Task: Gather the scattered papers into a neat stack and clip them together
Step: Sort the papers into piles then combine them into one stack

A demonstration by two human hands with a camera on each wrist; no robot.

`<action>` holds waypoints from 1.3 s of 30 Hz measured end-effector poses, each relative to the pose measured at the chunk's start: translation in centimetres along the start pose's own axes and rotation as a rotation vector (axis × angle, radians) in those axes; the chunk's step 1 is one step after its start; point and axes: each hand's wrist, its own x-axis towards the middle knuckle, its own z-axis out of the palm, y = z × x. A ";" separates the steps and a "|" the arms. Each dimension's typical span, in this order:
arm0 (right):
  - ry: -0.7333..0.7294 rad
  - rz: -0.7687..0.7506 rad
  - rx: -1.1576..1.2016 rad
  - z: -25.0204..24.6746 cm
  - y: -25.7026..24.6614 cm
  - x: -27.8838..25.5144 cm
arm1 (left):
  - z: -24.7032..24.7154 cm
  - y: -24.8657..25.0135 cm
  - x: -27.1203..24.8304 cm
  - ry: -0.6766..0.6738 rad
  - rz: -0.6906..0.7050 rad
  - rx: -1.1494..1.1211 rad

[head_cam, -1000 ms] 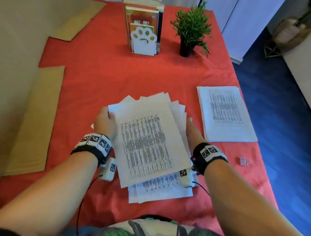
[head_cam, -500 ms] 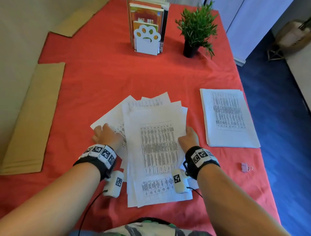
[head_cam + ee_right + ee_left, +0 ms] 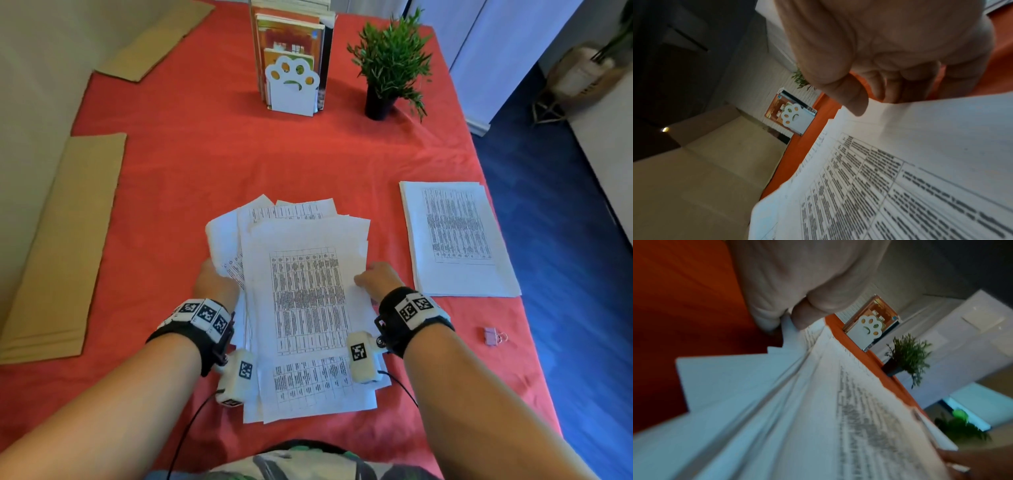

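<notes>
A loose pile of printed papers (image 3: 305,301) lies on the red tablecloth in front of me, its sheets fanned unevenly at the far end. My left hand (image 3: 214,282) grips the pile's left edge, thumb on top in the left wrist view (image 3: 803,318). My right hand (image 3: 375,277) pinches the right edge, thumb (image 3: 851,99) over the top sheet (image 3: 900,170) and fingers curled beneath. A small pink binder clip (image 3: 493,335) lies on the cloth to the right of my right wrist, apart from both hands.
A second, squared stack of papers (image 3: 455,240) lies to the right. A white paw-shaped bookend with books (image 3: 293,85) and a potted plant (image 3: 390,68) stand at the back. Cardboard sheets (image 3: 61,246) lie at the left; the table's right edge (image 3: 507,240) drops to blue floor.
The fanned sheets have been pushed closer together into a narrower pile. Both hands have slid along the pile's sides, the left one inward against the left edge.
</notes>
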 end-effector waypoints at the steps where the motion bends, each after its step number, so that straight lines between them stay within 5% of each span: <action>1: -0.032 -0.012 -0.007 -0.1 0.0 0.0 | -0.1 -0.1 0.0 -0.015 0.048 0.003; 7: -0.042 -0.124 0.034 -0.2 0.5 -1.1 | -0.8 -0.8 1.4 -0.204 0.216 0.039; 10: 0.075 -0.142 0.079 -1.0 0.9 -1.0 | -1.3 -1.4 2.7 -0.265 0.218 -0.026; 13: 0.033 -0.135 0.159 -0.8 1.7 -0.3 | -1.6 -1.4 3.2 -0.330 0.186 -0.083; 20: 0.064 -0.162 0.235 -0.7 1.7 -1.0 | -1.9 0.7 2.1 -0.528 0.374 0.269; 24: 0.008 -0.147 0.244 -0.1 2.3 -0.2 | -1.0 1.2 1.0 -0.531 0.408 0.275; 29: 0.133 -0.125 0.270 0.1 1.8 -0.7 | 1.6 0.6 -0.7 -0.117 0.192 0.152; 32: 0.131 -0.089 0.201 -0.1 1.9 -0.6 | 2.3 0.4 -1.3 -0.192 0.112 0.300; 39: -0.002 -0.120 0.061 1.2 1.5 -1.2 | 2.8 1.5 -2.1 -0.294 -0.015 0.254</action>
